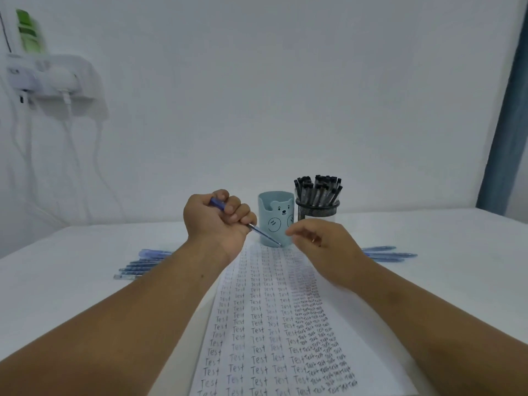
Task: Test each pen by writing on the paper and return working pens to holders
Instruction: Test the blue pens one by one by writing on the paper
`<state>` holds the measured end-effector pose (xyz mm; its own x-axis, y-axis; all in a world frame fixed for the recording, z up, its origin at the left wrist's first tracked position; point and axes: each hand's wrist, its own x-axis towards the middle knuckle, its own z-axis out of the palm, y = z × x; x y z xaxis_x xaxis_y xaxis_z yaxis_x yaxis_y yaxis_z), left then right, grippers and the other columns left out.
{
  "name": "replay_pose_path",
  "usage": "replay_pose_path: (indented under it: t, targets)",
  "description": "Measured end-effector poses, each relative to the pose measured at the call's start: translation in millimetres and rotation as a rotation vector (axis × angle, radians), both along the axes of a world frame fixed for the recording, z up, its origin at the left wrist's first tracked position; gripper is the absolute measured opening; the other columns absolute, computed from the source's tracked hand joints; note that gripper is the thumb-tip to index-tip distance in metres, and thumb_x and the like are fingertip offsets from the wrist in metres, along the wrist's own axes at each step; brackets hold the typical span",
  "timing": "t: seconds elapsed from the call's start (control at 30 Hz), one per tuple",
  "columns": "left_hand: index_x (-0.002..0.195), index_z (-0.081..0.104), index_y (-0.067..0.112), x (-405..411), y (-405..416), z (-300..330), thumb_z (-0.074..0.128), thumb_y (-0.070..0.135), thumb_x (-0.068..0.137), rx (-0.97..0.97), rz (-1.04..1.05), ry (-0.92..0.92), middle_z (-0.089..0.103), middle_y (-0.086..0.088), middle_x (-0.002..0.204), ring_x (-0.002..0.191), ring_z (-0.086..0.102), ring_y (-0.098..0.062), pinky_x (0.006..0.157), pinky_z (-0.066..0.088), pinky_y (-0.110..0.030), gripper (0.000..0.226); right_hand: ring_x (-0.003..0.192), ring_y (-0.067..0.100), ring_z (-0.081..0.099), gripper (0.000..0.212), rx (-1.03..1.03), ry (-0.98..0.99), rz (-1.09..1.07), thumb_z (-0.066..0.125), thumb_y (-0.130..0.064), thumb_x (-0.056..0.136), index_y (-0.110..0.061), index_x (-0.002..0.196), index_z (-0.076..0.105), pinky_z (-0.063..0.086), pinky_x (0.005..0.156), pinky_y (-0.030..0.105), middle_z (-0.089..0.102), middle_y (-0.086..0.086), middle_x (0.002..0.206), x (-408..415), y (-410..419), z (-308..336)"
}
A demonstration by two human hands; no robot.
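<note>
My left hand (217,221) grips a blue pen (264,234) in its curled fingers, with the tip pointing down and right at the far end of the paper (274,324). The paper lies between my arms and is filled with columns of the word "Test". My right hand (323,247) hovers over the paper's far right part with loosely curled fingers, and it holds nothing that I can see. Behind the hands stands a light blue holder with a bear face (275,218). A black mesh holder (317,211) full of black pens stands to its right.
Several blue pens (143,265) lie on the white table left of my left arm. A few more blue pens (388,254) lie right of my right hand. A white wall shelf with cables (57,81) hangs at the upper left.
</note>
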<state>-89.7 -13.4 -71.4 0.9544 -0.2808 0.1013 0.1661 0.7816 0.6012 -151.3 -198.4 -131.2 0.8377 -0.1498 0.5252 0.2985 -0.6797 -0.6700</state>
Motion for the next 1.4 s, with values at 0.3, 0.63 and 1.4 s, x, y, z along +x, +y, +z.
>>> replay_pose_path:
  t: [0.3,0.63,1.4]
  targets:
    - [0.065,0.040,0.014,0.3,-13.3,-13.9,0.032,0.013,0.077,-0.002,-0.105,0.004,0.043,-0.006,0.060,0.053,0.038,-0.020,0.063,0.035,-0.030,0.015,0.070,0.002,0.047,0.024,-0.289,-0.097,0.023,0.078,-0.042,0.083,-0.025,0.099,0.080,0.032,0.061,0.016,0.050,-0.016,0.076,7.9,4.7,4.0]
    - [0.101,0.061,0.031,17.1,27.1,-48.8,0.049,0.037,0.104,1.351,0.141,-0.913,0.066,0.016,0.107,0.105,0.056,0.003,0.087,0.045,-0.020,0.015,0.052,0.006,0.046,0.018,-0.098,0.116,-0.137,0.064,-0.018,0.090,-0.006,0.079,0.070,0.038,0.054,0.019,0.068,0.010,0.067,6.3,-19.9,5.3]
    - [0.097,0.074,0.040,30.2,50.3,-66.3,0.079,0.044,0.083,1.569,-0.056,-0.953,0.066,0.028,0.113,0.109,0.053,0.014,0.090,0.037,-0.009,0.015,0.075,0.024,0.074,0.022,0.009,0.274,-0.164,0.064,-0.018,0.088,-0.012,0.067,0.066,0.061,0.079,0.044,0.073,0.002,0.066,3.7,-18.4,0.6]
